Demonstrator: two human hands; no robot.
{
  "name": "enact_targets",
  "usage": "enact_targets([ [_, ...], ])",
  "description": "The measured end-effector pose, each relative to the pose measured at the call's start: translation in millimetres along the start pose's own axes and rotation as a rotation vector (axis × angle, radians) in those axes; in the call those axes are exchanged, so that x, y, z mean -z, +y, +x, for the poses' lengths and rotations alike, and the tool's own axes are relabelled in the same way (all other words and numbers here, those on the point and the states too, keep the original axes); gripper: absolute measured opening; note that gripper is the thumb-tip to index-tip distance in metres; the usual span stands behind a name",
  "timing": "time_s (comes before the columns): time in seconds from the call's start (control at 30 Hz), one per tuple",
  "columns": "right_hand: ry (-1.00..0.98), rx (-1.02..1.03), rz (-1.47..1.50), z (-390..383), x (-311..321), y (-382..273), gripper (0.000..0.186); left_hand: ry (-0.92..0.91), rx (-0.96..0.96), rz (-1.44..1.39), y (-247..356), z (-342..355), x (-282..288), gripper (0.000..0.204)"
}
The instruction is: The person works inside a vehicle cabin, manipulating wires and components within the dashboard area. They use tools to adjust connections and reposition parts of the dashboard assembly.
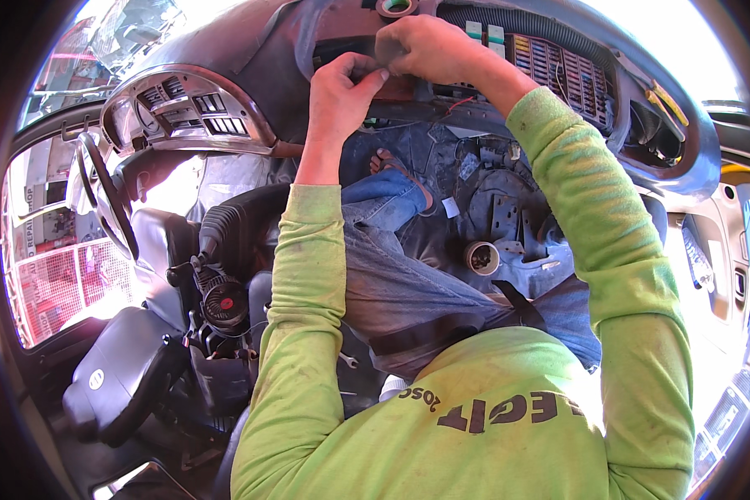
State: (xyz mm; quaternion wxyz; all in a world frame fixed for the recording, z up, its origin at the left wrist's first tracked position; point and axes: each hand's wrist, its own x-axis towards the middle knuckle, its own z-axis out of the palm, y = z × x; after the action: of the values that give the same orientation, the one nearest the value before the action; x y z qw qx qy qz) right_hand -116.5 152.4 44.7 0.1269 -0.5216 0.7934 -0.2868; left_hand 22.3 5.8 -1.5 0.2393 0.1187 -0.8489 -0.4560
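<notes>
Hands [342,93] [429,48] meet near a ring-shaped roll [412,7] and ribbed hose [542,23].

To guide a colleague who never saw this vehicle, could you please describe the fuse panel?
Start at the dark dashboard along the top. In its uncovered section, to the right of the right hand, the fuse panel sits below a black ribbed hose. Dense rows of small pieces distinguish it from the two larger pale blocks at its left.

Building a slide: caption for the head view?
Left hand and right hand close together at an opened dashboard, beside an exposed fuse panel.
</notes>
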Motion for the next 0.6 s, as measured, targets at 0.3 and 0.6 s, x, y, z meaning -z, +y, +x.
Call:
enact_targets([
  [0.3,0.055,0.016,-0.055,-6.3,1.7,-5.7,0.024,0.021,0.000,0.000,0.9,-0.4,-1.9,0.019],
  [0.6,0.163,0.083,-0.165,-10.7,-5.4,-6.8,0.020,0.050,-0.007,0.025,4.6,-0.5,-4.5,0.019],
])
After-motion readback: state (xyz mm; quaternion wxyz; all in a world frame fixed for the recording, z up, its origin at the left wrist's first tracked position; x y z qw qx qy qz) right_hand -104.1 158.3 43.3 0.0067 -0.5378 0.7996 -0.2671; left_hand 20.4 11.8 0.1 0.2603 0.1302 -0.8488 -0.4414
